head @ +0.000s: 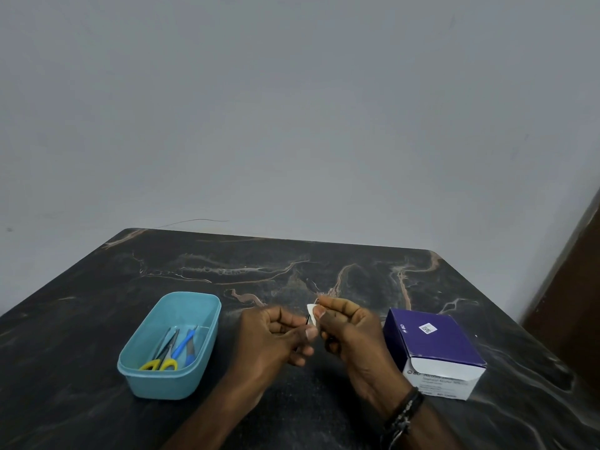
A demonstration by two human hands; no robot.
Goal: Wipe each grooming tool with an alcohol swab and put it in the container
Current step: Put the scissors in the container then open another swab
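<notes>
My left hand [276, 336] and my right hand [350, 332] meet above the middle of the dark marble table [292, 264]. A white alcohol swab [312, 311] is pinched in my right fingers. It is pressed against a small dark tool [307, 319] gripped by my left fingers, and most of that tool is hidden. To the left stands the teal container [136, 375], holding yellow-handled scissors [160, 363], a blue-handled tool [185, 344] and dark tweezers [164, 342].
A purple and white box of alcohol swabs [433, 349] sits on the table just right of my right hand. A grey wall rises behind the table, and a brown panel [574, 287] stands at the far right.
</notes>
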